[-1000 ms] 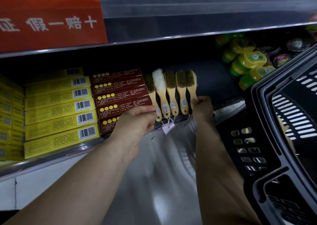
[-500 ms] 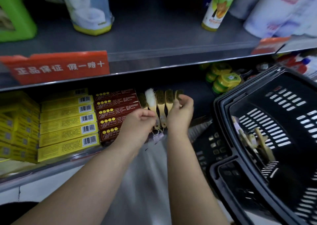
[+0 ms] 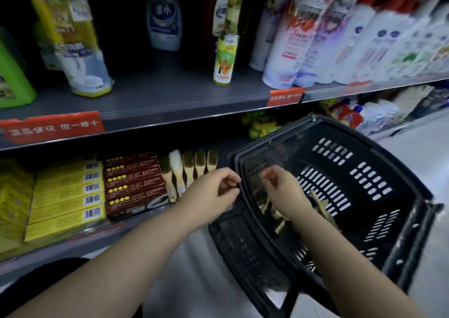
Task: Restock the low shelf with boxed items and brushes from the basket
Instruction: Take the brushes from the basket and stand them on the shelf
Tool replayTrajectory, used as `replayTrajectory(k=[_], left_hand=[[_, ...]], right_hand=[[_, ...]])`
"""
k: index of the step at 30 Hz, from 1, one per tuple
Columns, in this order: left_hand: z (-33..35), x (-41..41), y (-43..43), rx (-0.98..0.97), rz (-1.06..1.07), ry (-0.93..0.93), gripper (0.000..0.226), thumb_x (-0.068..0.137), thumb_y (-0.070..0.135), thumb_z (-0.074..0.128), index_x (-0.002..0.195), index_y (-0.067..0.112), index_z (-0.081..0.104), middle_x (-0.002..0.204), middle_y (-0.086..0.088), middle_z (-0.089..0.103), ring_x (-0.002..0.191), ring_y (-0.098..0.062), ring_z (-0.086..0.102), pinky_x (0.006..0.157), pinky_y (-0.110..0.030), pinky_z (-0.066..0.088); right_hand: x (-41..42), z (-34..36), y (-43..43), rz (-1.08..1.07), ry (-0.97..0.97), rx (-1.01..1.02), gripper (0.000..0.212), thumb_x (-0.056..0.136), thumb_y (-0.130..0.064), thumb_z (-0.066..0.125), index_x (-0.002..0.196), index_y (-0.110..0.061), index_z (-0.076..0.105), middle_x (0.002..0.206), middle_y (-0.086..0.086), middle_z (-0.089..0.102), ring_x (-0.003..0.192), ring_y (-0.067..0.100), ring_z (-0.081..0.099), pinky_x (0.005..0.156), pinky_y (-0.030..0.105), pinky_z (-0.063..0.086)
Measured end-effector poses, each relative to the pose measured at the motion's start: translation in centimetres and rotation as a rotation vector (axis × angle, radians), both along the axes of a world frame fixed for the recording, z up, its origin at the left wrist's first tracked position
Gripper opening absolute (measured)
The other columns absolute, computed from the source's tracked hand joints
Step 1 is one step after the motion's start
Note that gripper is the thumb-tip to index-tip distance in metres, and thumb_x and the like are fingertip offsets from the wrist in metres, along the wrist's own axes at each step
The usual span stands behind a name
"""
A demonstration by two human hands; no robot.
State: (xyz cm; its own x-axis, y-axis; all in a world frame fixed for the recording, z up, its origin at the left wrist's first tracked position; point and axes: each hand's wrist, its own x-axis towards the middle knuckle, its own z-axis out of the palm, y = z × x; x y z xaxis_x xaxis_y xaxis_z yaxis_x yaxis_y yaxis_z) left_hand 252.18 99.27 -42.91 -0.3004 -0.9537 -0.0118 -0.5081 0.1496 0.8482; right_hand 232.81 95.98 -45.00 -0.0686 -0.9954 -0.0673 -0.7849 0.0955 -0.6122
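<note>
On the low shelf (image 3: 73, 245) lie stacked yellow boxes (image 3: 68, 198), dark red boxes (image 3: 133, 184) and a row of wooden-handled brushes (image 3: 189, 169). The black basket (image 3: 401, 184) stands tilted at the right with a few wooden brushes (image 3: 320, 208) inside. My left hand (image 3: 209, 196) hovers in front of the shelved brushes at the basket's rim, fingers curled, holding nothing. My right hand (image 3: 281, 189) is inside the basket above the loose brushes, fingers apart and empty.
The upper shelf (image 3: 170, 94) carries bottles and cleaning products, with red price strips (image 3: 51, 127) on its edge. Yellow-green tubs (image 3: 260, 123) sit behind the basket on the low shelf. Grey floor lies below.
Both hands left the shelved brushes and moved right; the right hand went into the basket. The view tilted up and back, showing the upper shelf.
</note>
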Motion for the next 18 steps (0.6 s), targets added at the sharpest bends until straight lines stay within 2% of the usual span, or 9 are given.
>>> replayTrajectory(k=[2,4,6,7,9,11,13,15,18], left_hand=[[0.3,-2.0,-0.7,-0.068,-0.102,-0.172,0.023,0.093,0.031,0.054,0.116,0.029,0.055,0.117,0.011,0.056,0.108,-0.007,0.051,0.086,-0.019,0.04],[0.3,-4.0,-1.7,-0.133,-0.247,-0.343,0.031,0.094,0.037,0.051,0.124,0.029,0.051,0.126,0.01,0.053,0.117,-0.01,0.045,0.092,-0.023,0.038],[0.0,-5.5,-2.7,-0.157,-0.401,-0.482,0.033,0.094,0.042,0.049,0.124,0.03,0.051,0.125,0.01,0.055,0.118,-0.012,0.045,0.096,-0.028,0.04],[-0.2,-6.3,-3.4,-0.156,-0.463,-0.543,0.031,0.094,0.044,0.048,0.122,0.03,0.053,0.121,0.01,0.057,0.115,-0.013,0.048,0.095,-0.031,0.042],[-0.6,-7.1,-4.8,-0.159,-0.526,-0.63,0.028,0.094,0.046,0.047,0.115,0.03,0.056,0.111,0.009,0.062,0.105,-0.014,0.053,0.09,-0.035,0.046],[-1.1,-7.9,-6.6,-0.177,-0.547,-0.669,0.027,0.094,0.047,0.044,0.111,0.03,0.057,0.105,0.008,0.064,0.097,-0.015,0.056,0.084,-0.037,0.048],[-1.6,-8.9,-8.5,-0.212,-0.56,-0.682,0.026,0.094,0.047,0.043,0.11,0.03,0.056,0.103,0.008,0.063,0.093,-0.015,0.057,0.079,-0.038,0.05],[-2.1,-10.1,-10.2,-0.229,-0.572,-0.669,0.024,0.095,0.045,0.043,0.109,0.03,0.055,0.103,0.008,0.063,0.092,-0.016,0.057,0.076,-0.038,0.05],[-3.1,-11.2,-11.8,-0.188,-0.576,-0.641,0.022,0.095,0.044,0.044,0.111,0.032,0.054,0.102,0.012,0.061,0.088,-0.013,0.057,0.072,-0.037,0.05]], right_hand=[[-3.3,-0.9,0.9,0.008,0.082,0.148,0.009,0.091,-0.017,0.053,0.089,-0.025,0.054,0.087,-0.003,0.064,0.078,0.015,0.059,0.067,0.025,0.043],[-6.5,-1.5,1.5,0.0,0.177,0.274,0.008,0.09,-0.018,0.053,0.093,-0.023,0.059,0.1,0.003,0.066,0.093,0.019,0.06,0.076,0.025,0.041],[-9.0,-2.2,1.5,0.007,0.262,0.369,0.017,0.093,-0.016,0.05,0.104,-0.017,0.062,0.117,0.006,0.063,0.117,0.027,0.05,0.091,0.028,0.034],[-10.2,-2.7,1.2,0.008,0.266,0.401,0.019,0.094,-0.014,0.048,0.107,-0.013,0.062,0.12,0.009,0.061,0.12,0.029,0.048,0.092,0.027,0.032],[-11.5,-3.9,0.3,-0.002,0.282,0.461,0.023,0.094,-0.013,0.046,0.109,-0.006,0.063,0.122,0.013,0.059,0.116,0.028,0.052,0.091,0.026,0.038],[-12.7,-5.6,-1.2,0.008,0.377,0.552,0.033,0.095,-0.02,0.044,0.124,-0.008,0.056,0.131,0.012,0.053,0.121,0.025,0.049,0.091,0.026,0.04],[-13.4,-7.5,-3.1,0.011,0.427,0.604,0.042,0.096,-0.027,0.044,0.137,-0.015,0.045,0.141,0.012,0.044,0.13,0.027,0.04,0.101,0.03,0.035],[-13.8,-10.1,-5.0,-0.017,0.35,0.614,0.046,0.094,-0.028,0.049,0.138,-0.018,0.041,0.143,0.012,0.042,0.132,0.029,0.038,0.107,0.035,0.031],[-13.2,-14.8,-7.3,-0.031,0.23,0.598,0.049,0.093,-0.026,0.052,0.139,-0.012,0.041,0.143,0.012,0.043,0.13,0.029,0.041,0.105,0.033,0.033]])
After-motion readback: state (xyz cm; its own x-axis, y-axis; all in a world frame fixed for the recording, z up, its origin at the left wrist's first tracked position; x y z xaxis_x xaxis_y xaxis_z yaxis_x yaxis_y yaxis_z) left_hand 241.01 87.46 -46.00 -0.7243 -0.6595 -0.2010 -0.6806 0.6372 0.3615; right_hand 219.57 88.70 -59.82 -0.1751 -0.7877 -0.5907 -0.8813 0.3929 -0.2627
